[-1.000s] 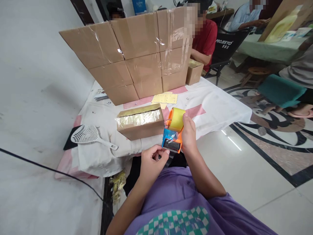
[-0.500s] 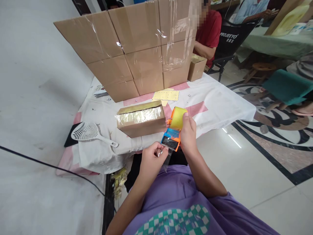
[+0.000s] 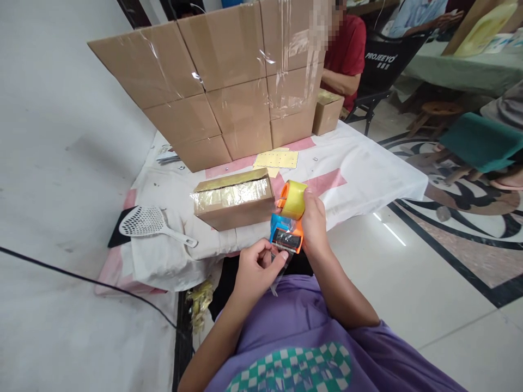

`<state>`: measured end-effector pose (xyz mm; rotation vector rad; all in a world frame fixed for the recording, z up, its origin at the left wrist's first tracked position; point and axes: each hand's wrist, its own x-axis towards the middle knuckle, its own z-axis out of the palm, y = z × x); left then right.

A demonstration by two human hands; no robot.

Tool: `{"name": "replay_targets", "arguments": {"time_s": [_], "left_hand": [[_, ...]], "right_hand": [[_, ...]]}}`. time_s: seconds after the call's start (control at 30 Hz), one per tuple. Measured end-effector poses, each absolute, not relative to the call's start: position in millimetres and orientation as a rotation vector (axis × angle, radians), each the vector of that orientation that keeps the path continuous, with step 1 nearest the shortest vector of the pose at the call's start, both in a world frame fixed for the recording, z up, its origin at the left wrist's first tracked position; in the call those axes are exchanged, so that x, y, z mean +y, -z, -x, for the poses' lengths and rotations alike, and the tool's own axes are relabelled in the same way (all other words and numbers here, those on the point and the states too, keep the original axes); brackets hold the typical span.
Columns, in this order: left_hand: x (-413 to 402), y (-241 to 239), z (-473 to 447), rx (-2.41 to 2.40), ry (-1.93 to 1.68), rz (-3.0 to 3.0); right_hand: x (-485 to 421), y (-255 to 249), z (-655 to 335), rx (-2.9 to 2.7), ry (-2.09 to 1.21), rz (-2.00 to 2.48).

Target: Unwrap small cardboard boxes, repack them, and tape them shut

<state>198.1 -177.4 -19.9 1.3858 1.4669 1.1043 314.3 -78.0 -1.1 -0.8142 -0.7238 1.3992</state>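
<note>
My right hand [image 3: 314,226] grips an orange and blue tape dispenser [image 3: 288,222] with a yellowish roll on top, held over the near edge of the low table. My left hand [image 3: 257,268] pinches the loose end of clear tape [image 3: 279,272] just under the dispenser's blade. A small cardboard box [image 3: 233,198] with shiny tape across its top sits on the cloth right beside the dispenser, to its left.
A wall of taped cardboard boxes [image 3: 229,81] stands at the table's back. A white slotted scoop [image 3: 151,223] lies at the left, yellow paper [image 3: 275,159] mid-table, another small box [image 3: 327,111] far right. A person in red [image 3: 347,51] sits behind. A black cable [image 3: 81,279] crosses the floor.
My left hand has drawn the tape end down out of the dispenser, so a short clear strip now hangs below it. The dispenser has shifted slightly.
</note>
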Motion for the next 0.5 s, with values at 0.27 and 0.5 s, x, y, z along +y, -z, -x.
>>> {"name": "replay_targets", "arguments": {"time_s": [0.27, 0.5], "left_hand": [[-176, 17, -203, 1.486, -1.111, -1.378], [-175, 26, -207, 1.59, -1.103, -1.408]], "right_hand": [[-77, 0, -313, -0.694, -1.394, 0.821], [-79, 3, -314, -0.695, -1.382, 0.808]]}}
